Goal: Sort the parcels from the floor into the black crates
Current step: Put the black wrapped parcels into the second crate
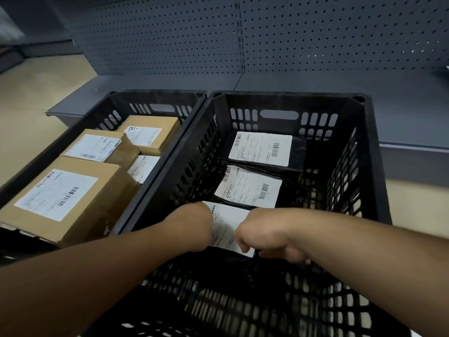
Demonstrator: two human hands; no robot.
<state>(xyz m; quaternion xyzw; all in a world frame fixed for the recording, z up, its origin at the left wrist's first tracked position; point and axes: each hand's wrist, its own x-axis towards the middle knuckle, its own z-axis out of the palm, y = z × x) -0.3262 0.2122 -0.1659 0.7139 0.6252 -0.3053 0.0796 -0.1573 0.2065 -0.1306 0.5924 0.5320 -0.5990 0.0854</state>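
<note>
Two black crates stand side by side. The right crate [374, 166] holds black bag parcels with white labels: one at the back [261, 148], one in the middle [247, 187], and a near parcel [227, 227] low inside the crate. Both my hands reach down into this crate. My left hand [194, 226] grips the near parcel's left edge, its fingers hidden below. My right hand [264, 235] holds the parcel's right edge with curled fingers. The left crate [155, 96] holds several brown cardboard boxes [63, 198] with white labels.
A grey pegboard shelf unit [243, 32] rises behind the crates, with its low base shelf [303, 81] just beyond them. Beige floor [29, 93] lies to the left. The crates touch each other along their inner rims.
</note>
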